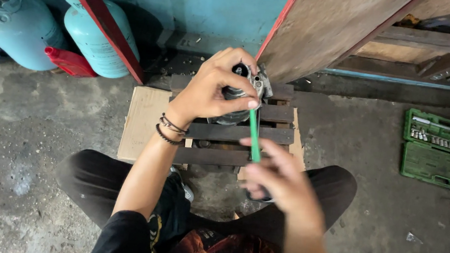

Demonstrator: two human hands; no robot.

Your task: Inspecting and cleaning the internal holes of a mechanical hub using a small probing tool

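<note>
A metal part (241, 98) is gripped on a slatted stand (268, 133) by the left hand (212, 90), curled over its top. The right hand (280, 183), blurred, is closed on a green tool (254, 137). The tool's long axis runs from that hand up and away to the part, ending beside the left thumb.

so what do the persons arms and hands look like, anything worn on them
Both arms are bare from the upper arm down, with no gloves on either of the hands. The left hand has two dark bracelets at the wrist, one beaded, one a thin cord. A short black sleeve covers the left upper arm. The right hand is motion-blurred; no ring, watch or band shows on it.
</note>
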